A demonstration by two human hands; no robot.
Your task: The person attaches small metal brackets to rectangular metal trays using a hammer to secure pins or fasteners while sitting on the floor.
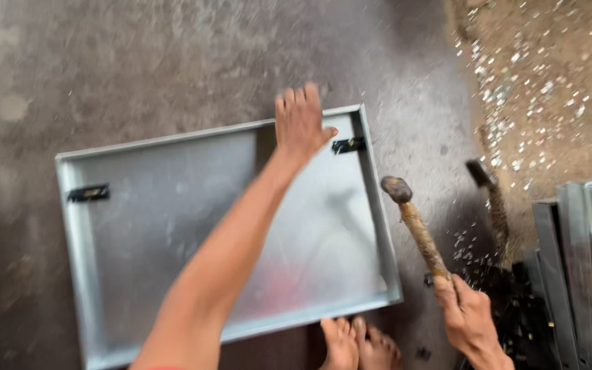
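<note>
While left hand [301, 123] presses tray [173, 205] (flat) | right hand [469, 316] grips hammer [416, 223]

tray [173, 226]: shiny sheet metal | hammer [416, 226]: rough wooden handle, dull head | floor [138, 62]: matt concrete

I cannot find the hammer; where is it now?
In the head view, the hammer is held raised in the right hand, just right of the metal tray.

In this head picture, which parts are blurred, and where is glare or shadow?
Head view: motion blur smears the whole frame; the shallow grey sheet-metal tray shows soft glare; the wooden-handled hammer in the right hand casts a dark shadow on the floor; the left hand looks soft.
</note>
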